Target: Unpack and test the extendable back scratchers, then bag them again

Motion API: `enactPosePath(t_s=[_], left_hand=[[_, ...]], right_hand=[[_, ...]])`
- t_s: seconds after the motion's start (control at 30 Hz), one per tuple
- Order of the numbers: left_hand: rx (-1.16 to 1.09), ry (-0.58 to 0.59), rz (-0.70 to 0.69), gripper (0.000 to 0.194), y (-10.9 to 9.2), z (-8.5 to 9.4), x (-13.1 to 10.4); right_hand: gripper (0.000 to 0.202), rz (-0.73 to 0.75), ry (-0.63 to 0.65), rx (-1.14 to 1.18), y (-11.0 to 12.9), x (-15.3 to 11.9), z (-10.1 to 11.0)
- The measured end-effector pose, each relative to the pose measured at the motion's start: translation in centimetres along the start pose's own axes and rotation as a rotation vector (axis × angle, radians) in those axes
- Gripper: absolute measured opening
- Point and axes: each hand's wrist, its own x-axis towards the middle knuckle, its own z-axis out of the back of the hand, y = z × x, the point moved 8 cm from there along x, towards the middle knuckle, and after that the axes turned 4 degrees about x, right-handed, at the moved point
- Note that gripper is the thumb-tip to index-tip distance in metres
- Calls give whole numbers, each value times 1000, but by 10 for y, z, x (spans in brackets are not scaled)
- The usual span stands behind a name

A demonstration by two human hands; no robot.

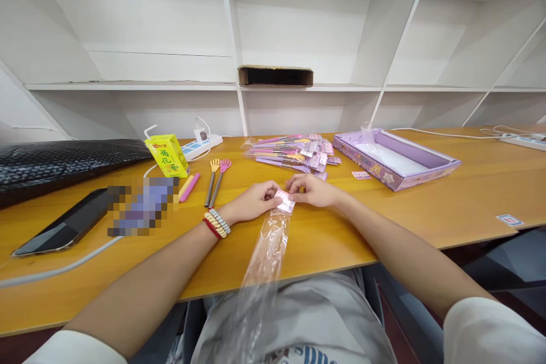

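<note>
Between my two hands is a small pink-and-white printed card at the top of a long clear plastic bag, which hangs down over the table edge toward my lap. My left hand pinches the card's left side between thumb and fingers. On the opposite side, my right hand is closed on the upper right corner. To the left of my left hand lie a yellow and a pink hand-shaped back scratcher with dark handles. Beside them are a yellow and a pink stick-like piece.
Behind my hands is a pile of bagged back scratchers. A purple box tray stands at right, with a loose pink card near it. Left are a yellow drink carton, a phone, a power strip and a white cable.
</note>
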Motion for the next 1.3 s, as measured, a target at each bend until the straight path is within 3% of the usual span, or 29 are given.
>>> enactPosePath(t_s=[0.17,0.33,0.4,0.47,0.53,0.57,0.63,0.7,0.83,1.03,1.3], left_hand=[[-158,65,31,62,4,-7,-1],[-162,93,46,63,0,-6,-1],[-127,108,49,64,-3,-5,-3],[-79,105,59,63,-3,-4,-4],[-36,96,61,61,-3,-2,-4],[-19,93,57,60,-3,-2,-4],[11,90,47,58,-2,-2,-3],[36,86,41,57,-1,-2,-3],[62,93,36,55,0,-3,-2],[66,91,34,53,0,-2,-2],[64,92,45,53,-4,-2,-3]], right_hand=[[14,-12,-59,68,-3,1,5],[29,-127,-200,294,-22,5,23],[34,-194,-422,404,-36,-2,51],[34,-244,-761,387,-48,-25,94],[31,-359,-964,143,-53,-52,131],[28,-427,-982,-42,-52,-63,146],[20,-627,-862,-349,-60,-78,166],[17,-842,-688,-508,-75,-93,175],[32,-1115,-634,-648,-94,-119,186],[42,-1160,-586,-673,-108,-120,182],[42,-1203,-654,-667,-110,-126,175]])
